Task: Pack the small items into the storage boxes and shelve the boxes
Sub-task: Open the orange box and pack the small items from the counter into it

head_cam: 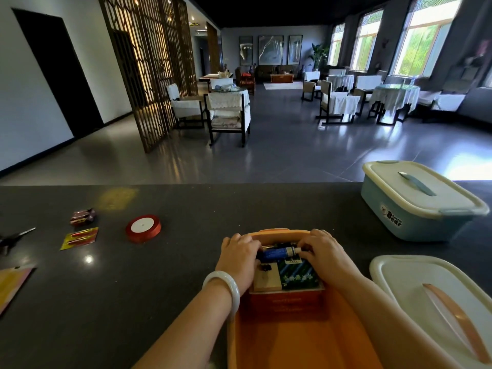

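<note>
Orange box (298, 339), pale blue box (407, 222), red ribbon spool (143, 228), dark speckled counter (186, 209)

grey tiled floor (292, 145) | lattice screen (149, 65) | bright windows (423, 41) | chairs (229, 113)

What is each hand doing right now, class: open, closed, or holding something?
Left hand: fingers curled round the blue tube inside the orange box.
Right hand: fingers curled at the tube's capped end, pinching it.
</note>
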